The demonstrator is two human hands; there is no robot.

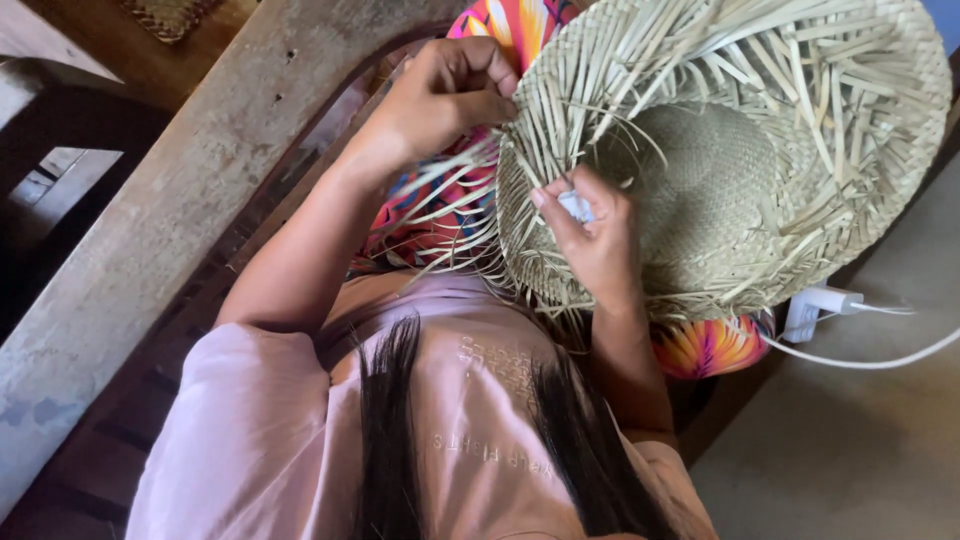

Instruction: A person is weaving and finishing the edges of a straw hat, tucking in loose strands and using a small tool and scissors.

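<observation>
Dark hair (400, 430) and a pale pink shirt (260, 440) fill the near edge of the view, and both forearms reach away from them toward a woven straw hat (760, 170) held up over the lap, ahead and to the right of the body. It is round, so it has no long axis of its own. Its loose straw strands (450, 215) do have one: they fan outward from the tightly woven crown, and the bundle on the near left edge of the brim runs leftward, toward the left hand (440, 95). That hand is clenched into a fist around a few of these strand ends at the brim's upper left rim. The right hand (595, 240) sits closer to the body and further in on the brim, just beside the crown. Its thumb and fingers pinch a small pale piece (577, 206) against the weave, but it is too small to tell what it is. Bright leaf-patterned fabric (710, 345) shows beneath the hat. A white plug (812, 308) with its cable lies on the floor (860, 450) to the right, and a worn wooden beam (150, 230) slants past on the left.
</observation>
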